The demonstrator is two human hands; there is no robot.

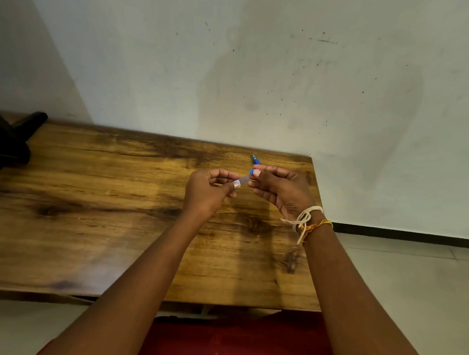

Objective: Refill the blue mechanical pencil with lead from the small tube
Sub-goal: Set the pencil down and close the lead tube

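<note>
wooden table (pixel 115 225), left hand (pixel 207 192) pinching small tube (pixel 241 181), right hand (pixel 279 188) gripping blue pencil (pixel 256 160)

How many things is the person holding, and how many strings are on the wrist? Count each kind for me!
Blue mechanical pencil: 1, in the right hand
Small clear tube: 1, in the left hand
Wrist threads: 2 bunches, one white, one orange-yellow
Total: 4

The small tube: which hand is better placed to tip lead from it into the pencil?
Left. The left hand already pinches the small tube, whose far end meets the blue pencil held in the right hand. The right hand only needs to steady the pencil.
</note>
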